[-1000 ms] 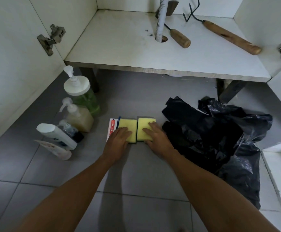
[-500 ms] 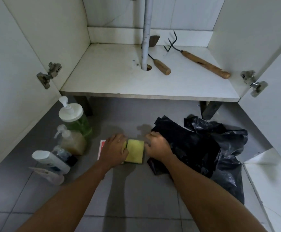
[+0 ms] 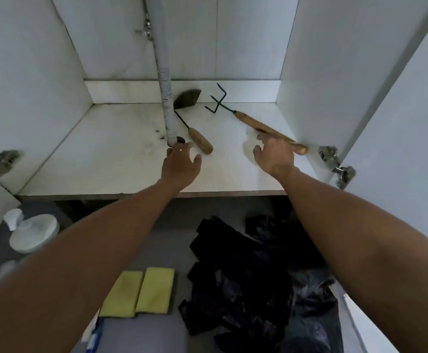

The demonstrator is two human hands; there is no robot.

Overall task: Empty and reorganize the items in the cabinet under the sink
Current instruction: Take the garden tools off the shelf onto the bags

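No wording can be read anywhere. The red, white and blue packet (image 3: 94,335) on the floor under the yellow sponges may carry print, but it is too blurred to read.

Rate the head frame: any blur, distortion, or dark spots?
Head view: wide-angle bowing of the cabinet walls; motion blur on the left hand and right hand; cabinet floor evenly lit, the black bags below lose detail in shadow.

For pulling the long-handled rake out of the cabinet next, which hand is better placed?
The right hand: its open fingers are already at the rake's wooden handle. The left hand hovers open by the drain pipe, nearer the short hoe.
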